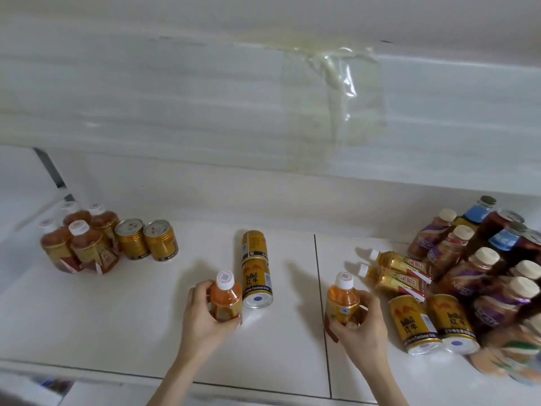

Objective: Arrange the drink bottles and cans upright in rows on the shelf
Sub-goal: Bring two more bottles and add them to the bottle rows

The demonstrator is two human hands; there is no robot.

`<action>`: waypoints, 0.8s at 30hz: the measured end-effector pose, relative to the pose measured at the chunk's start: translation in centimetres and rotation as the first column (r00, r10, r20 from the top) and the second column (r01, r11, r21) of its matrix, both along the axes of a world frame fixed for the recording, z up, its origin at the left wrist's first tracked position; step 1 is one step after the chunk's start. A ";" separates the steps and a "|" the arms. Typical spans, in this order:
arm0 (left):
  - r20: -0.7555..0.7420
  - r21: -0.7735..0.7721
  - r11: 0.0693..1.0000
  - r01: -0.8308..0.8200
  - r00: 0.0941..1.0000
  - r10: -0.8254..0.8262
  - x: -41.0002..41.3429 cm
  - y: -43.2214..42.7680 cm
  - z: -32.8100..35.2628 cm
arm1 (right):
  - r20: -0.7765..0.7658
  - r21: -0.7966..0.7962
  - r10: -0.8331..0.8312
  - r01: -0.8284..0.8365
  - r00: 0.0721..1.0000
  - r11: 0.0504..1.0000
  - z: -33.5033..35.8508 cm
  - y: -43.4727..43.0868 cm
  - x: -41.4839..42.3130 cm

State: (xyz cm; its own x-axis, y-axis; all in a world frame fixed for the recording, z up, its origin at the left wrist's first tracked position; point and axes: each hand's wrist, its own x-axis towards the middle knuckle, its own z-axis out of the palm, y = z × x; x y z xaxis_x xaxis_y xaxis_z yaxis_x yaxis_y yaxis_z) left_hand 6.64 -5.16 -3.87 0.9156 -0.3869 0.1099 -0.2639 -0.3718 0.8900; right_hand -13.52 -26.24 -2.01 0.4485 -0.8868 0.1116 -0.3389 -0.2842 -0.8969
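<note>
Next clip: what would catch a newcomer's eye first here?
The left hand grips the left tea bottle and the right hand the right tea bottle, both near the shelf front. Between them two gold cans lie end to end. A jumbled pile of drinks crowds the right; a tidy upright cluster stands far left.

White wall (146, 98) fills the whole top half, with a yellowish clear plastic patch (333, 106) taped on it right of centre. Below that is a glossy white shelf (117, 317), with a dark seam (317, 259) running down it lower right and soft glare near the middle
</note>
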 end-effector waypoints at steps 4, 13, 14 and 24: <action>-0.032 -0.024 0.998 0.050 0.998 -0.051 -2.0 0.6 -0.1 | 0.066 0.057 0.027 -0.030 0.997 0.998 0.4 0.9 -1.0; -0.080 -0.052 0.993 0.104 0.991 -0.108 -5.2 0.7 0.0 | 0.094 0.061 0.077 -0.083 0.993 0.995 0.8 2.0 -1.7; -0.083 -0.050 0.994 0.102 0.991 -0.106 -5.4 0.8 0.0 | 0.098 0.067 0.084 -0.091 0.992 0.994 0.8 2.2 -1.7; -0.107 -0.094 0.990 0.100 0.988 -0.110 -4.8 4.9 1.6 | 0.119 0.070 0.201 -0.210 0.972 0.975 2.6 8.2 0.0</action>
